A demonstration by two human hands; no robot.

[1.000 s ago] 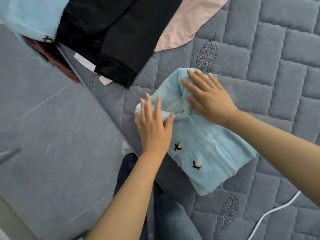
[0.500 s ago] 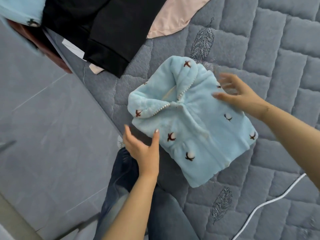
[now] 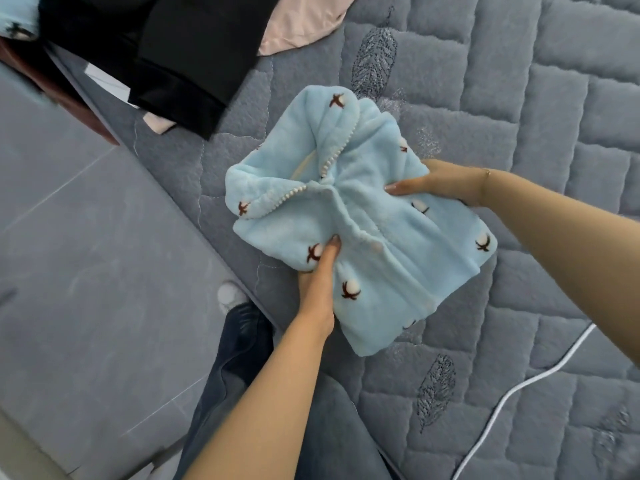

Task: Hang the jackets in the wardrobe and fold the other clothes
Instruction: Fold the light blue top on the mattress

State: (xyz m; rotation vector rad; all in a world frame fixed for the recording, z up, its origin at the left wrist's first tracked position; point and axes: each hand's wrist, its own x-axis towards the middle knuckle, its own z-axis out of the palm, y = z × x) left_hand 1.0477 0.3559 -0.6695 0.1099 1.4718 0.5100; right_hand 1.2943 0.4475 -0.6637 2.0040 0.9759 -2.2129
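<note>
Half a second ago your hands hovered open beside the bundle; now both have closed on it. Your left hand [image 3: 320, 271] pinches the near edge of the folded blue fleece top [image 3: 360, 216], thumb on top, while your right hand [image 3: 436, 181] grips the far side. It lies on the quilted bed [image 3: 519, 98], folded, probably ready to stack. Black garments [image 3: 180, 53] and a pink one [image 3: 301, 22] wait nearby; a white cable [image 3: 519, 386] trails close.

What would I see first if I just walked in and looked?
A fluffy blue top, folded up, in the middle of the grey bed. The left hand and right hand grip its two sides. Black clothes lie at the bed's far corner.
</note>
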